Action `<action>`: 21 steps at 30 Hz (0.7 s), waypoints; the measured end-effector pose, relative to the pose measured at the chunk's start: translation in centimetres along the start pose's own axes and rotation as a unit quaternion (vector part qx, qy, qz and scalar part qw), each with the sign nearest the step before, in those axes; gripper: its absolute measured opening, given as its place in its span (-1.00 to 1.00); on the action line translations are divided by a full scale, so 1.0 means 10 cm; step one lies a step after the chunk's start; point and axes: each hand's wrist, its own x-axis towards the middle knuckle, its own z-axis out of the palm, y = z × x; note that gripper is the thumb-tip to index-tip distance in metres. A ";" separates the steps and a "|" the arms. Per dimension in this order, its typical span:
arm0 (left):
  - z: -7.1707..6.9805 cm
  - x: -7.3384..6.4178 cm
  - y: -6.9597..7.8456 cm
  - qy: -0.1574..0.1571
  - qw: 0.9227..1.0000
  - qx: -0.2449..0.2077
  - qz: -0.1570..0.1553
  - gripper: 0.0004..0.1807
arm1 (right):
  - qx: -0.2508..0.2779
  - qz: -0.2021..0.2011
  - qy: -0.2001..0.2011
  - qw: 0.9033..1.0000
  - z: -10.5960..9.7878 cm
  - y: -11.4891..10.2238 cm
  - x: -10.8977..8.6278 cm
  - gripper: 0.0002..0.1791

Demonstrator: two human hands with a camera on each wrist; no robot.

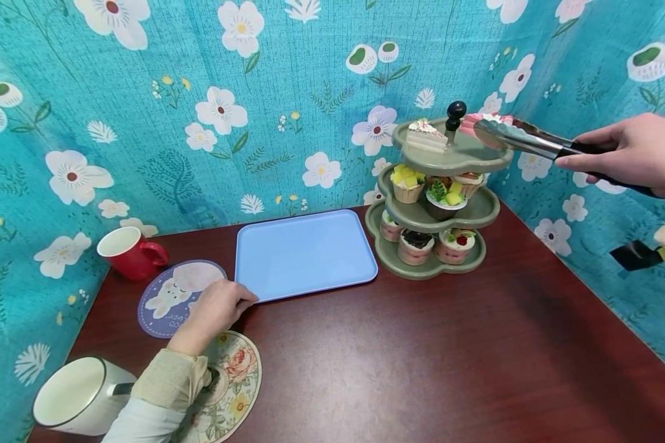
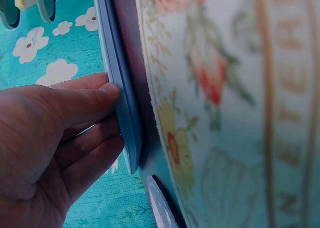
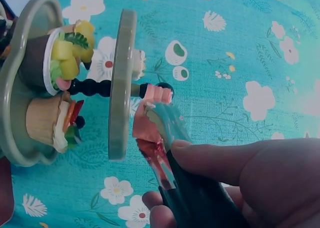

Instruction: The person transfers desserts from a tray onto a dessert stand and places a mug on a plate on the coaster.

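My right hand (image 1: pixel 634 154) grips metal tongs (image 1: pixel 532 143) with black handles. Between the tong tips is a pink cake slice (image 3: pixel 145 124), right beside the top tier's black knob (image 1: pixel 455 112) and over that tier's right side. The green three-tier stand (image 1: pixel 449 161) has a white cake slice (image 1: pixel 425 136) on its top tier, with cupcakes (image 1: pixel 407 183) and dessert cups (image 1: pixel 415 247) below. At the near left corner of the light blue tray (image 1: pixel 305 252), my left hand (image 1: pixel 216 307) pinches the rim, thumb on the edge in the left wrist view.
Under the left forearm lie a purple rabbit mat (image 1: pixel 157 301) and a round floral mat (image 1: pixel 238 375). A red mug (image 1: pixel 130 255) stands at the back left, and a white mug (image 1: pixel 77 394) near the front left. Flowered blue cloth (image 1: pixel 288 111) hangs behind the table.
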 end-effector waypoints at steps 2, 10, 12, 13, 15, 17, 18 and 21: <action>0.00 0.00 0.00 0.001 1.000 0.000 0.001 -0.87 | 0.000 0.003 0.000 1.000 0.01 -0.03 0.00 -0.13; 0.01 0.00 -0.02 0.001 1.000 -0.003 0.000 -0.87 | -0.023 0.013 -0.012 1.000 0.03 -0.07 0.04 -0.12; 0.01 0.00 -0.03 0.000 1.000 -0.003 -0.002 -0.87 | -0.031 0.012 -0.013 0.999 0.03 -0.08 0.05 -0.12; 0.01 0.01 -0.03 0.000 1.000 -0.003 -0.002 -0.87 | -0.034 0.010 -0.013 0.999 0.03 -0.08 0.05 -0.13; 0.01 0.01 -0.03 0.000 1.000 -0.003 -0.002 -0.86 | -0.041 0.009 -0.012 0.999 0.02 -0.10 0.04 -0.14; 0.01 0.01 -0.03 0.001 1.000 -0.003 -0.001 -0.86 | -0.047 0.007 -0.012 0.999 0.01 -0.12 0.04 -0.16; 0.01 0.01 -0.03 0.001 1.000 -0.003 -0.001 -0.86 | -0.052 0.007 -0.012 0.999 0.01 -0.13 0.04 -0.18; 0.01 0.01 -0.04 0.001 1.000 -0.003 0.000 -0.86 | -0.061 0.004 -0.012 0.998 0.00 -0.16 0.03 -0.20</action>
